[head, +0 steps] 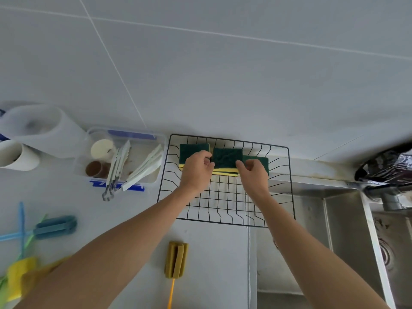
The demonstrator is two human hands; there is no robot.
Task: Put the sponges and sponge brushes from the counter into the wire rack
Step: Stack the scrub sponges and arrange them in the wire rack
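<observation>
Both hands are reached into the wire rack (225,197) at its far side. By the left hand (196,172), fingers curled, the left edge of the middle sponge (227,158) is pinched; the right edge is pinched by the right hand (254,172). Two more green-topped sponges, a left sponge (192,149) and a right sponge (260,160), are seen just beside it. On the counter (211,264), a mustard sponge brush (176,259) and a blue sponge brush (55,226) are left lying.
</observation>
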